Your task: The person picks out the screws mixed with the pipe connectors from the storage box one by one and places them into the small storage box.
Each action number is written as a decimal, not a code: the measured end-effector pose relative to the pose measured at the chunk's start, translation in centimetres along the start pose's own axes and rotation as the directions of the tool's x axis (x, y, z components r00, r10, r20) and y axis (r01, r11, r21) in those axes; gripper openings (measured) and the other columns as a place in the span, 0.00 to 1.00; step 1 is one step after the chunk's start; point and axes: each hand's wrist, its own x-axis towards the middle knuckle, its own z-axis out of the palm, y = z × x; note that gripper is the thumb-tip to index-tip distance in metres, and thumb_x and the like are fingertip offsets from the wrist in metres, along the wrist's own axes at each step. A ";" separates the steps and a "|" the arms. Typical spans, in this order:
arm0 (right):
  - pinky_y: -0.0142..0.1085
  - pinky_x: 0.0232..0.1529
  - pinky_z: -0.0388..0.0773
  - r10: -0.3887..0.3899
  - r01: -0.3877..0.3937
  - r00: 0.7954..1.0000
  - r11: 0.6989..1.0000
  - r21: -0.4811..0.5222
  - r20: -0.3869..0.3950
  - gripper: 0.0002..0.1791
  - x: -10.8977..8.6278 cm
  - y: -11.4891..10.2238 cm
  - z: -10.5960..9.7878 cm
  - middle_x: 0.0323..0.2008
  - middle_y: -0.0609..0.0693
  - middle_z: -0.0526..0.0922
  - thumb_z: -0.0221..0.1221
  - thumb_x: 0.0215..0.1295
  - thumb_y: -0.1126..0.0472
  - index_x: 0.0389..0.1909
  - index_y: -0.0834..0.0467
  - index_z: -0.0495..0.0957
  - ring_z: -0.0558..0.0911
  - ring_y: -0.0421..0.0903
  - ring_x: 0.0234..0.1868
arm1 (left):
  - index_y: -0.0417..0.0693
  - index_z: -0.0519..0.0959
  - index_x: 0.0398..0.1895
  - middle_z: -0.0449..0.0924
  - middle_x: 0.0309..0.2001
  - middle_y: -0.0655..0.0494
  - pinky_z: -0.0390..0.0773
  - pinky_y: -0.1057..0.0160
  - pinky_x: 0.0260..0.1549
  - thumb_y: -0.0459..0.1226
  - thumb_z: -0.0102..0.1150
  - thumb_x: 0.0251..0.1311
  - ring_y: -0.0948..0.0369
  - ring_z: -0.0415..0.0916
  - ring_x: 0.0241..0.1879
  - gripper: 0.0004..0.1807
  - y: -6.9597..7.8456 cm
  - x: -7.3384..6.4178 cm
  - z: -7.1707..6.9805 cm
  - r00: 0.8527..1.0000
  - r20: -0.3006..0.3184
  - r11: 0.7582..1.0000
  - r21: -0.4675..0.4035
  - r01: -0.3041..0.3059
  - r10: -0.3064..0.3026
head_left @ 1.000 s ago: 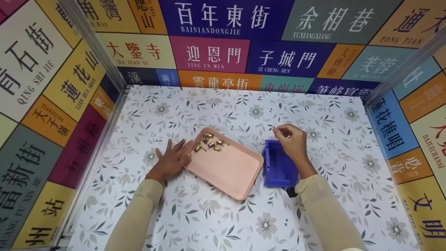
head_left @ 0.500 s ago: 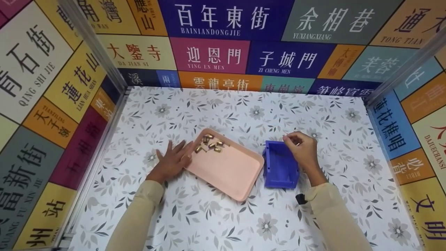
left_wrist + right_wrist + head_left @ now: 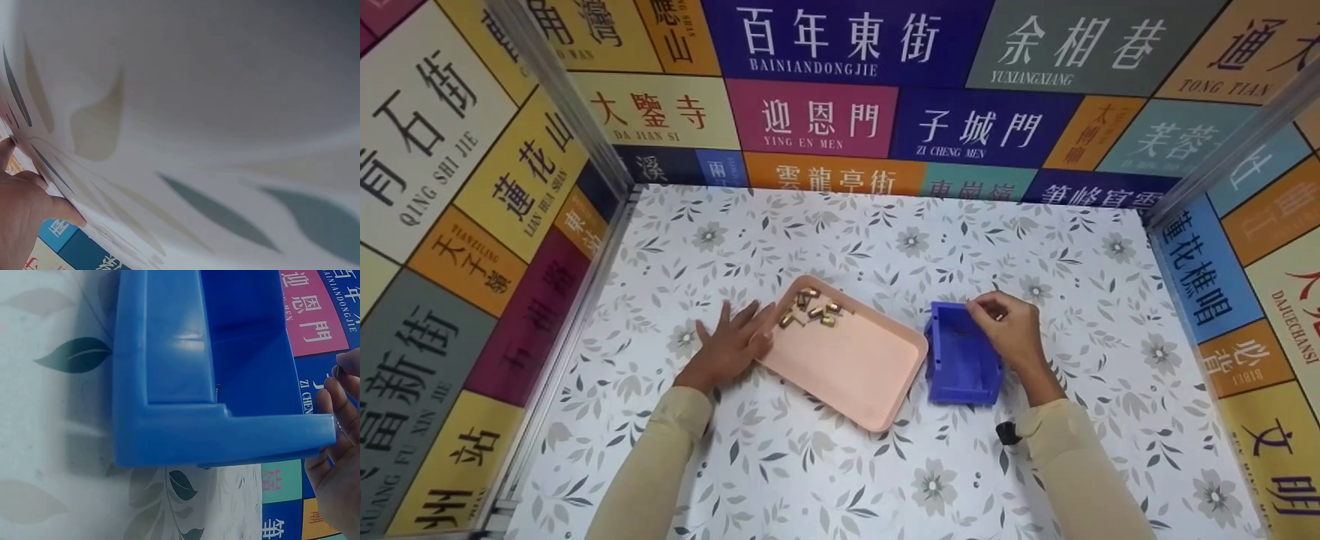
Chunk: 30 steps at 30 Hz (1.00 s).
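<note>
Right grip (image 3: pixel 1015 328) is clasping small brass-coloured piece (image 3: pixel 999 317) just beside blue plastic bin (image 3: pixel 236 441), likely mid-transfer, needing clean release; left grip (image 3: pixel 730 345) is lying spread.

held piece (image 3: pixel 338 372) mostly hidden, right wrist view crops bin (image 3: pixel 174 343)

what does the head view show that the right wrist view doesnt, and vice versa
Only the head view: pink tray, brass-coloured pieces in it, left hand at the tray's edge, both sleeves. Only the right wrist view: fine ridges on something inside the blue bin. Both: that bin, the right hand holding a small piece, floral tabletop, lettered wall.
</note>
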 end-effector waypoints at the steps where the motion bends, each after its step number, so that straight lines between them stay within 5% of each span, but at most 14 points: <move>1: 0.21 0.28 0.74 -0.001 0.001 1.000 1.000 -0.002 -0.001 0.03 0.0 0.0 0.0 0.25 0.49 0.88 0.72 0.61 0.61 0.30 0.56 0.89 0.80 0.33 0.24 | 0.85 0.44 0.80 0.43 0.84 0.66 0.16 0.23 0.66 0.67 0.28 0.75 0.41 0.21 0.82 0.32 0.0 0.0 0.0 1.000 -0.001 1.000 0.000 0.001 -0.001; 30: 0.20 0.28 0.73 0.000 0.000 1.000 1.000 -0.014 0.003 0.03 -0.2 -0.1 -0.1 0.25 0.50 0.88 0.72 0.61 0.61 0.30 0.56 0.89 0.80 0.34 0.24 | 0.83 0.44 0.81 0.43 0.84 0.65 0.19 0.20 0.65 0.67 0.27 0.75 0.38 0.23 0.81 0.33 -0.2 0.0 -0.2 0.999 -0.001 0.999 0.022 -0.035 0.035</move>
